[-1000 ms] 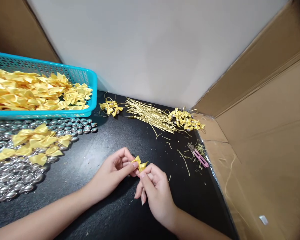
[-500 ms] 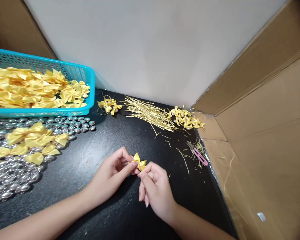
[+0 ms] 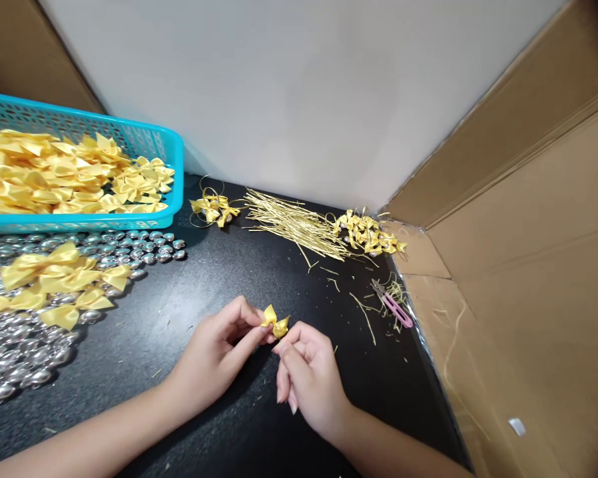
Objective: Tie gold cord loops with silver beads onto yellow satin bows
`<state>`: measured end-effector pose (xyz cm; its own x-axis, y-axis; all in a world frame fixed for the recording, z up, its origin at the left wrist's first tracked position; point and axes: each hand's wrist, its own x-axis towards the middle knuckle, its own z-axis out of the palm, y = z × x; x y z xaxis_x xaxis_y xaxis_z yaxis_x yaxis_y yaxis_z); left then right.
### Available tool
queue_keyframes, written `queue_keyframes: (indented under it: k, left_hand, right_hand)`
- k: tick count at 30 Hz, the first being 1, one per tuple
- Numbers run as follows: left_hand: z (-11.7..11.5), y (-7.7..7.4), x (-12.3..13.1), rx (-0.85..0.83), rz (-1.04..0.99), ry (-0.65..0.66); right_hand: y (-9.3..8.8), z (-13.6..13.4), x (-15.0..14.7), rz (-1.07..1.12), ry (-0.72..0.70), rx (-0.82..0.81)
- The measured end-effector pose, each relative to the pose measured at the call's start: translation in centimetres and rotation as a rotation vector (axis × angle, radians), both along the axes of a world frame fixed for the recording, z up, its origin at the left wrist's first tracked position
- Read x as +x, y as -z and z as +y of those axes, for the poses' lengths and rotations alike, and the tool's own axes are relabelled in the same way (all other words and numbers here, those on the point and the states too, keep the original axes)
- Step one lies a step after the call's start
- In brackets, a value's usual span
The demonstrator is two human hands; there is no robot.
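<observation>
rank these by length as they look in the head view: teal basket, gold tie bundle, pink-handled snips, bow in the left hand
1. teal basket, cut off by the picture edge
2. gold tie bundle
3. pink-handled snips
4. bow, partly covered by the left hand

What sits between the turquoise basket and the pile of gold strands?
In the head view, a small cluster of yellow ribbon bows with thin looped strands lies between them on the black tabletop.
</observation>
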<state>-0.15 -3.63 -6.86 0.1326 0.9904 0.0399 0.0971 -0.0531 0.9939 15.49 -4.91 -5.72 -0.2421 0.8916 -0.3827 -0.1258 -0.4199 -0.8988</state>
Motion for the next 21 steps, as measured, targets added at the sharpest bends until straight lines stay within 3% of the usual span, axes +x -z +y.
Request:
queue_keyframes:
  k: [14, 21]
  left_hand:
    - [-0.11, 0.04, -0.21, 0.316, 0.192, 0.01]
    - [-0.13, -0.77, 0.38, 0.04, 0.002, -0.044]
  right_hand:
    - [-0.2, 0.23, 0.21, -0.02, -0.021, -0.009]
    - [-0.1, 0.0, 0.31, 0.001, 0.003, 0.03]
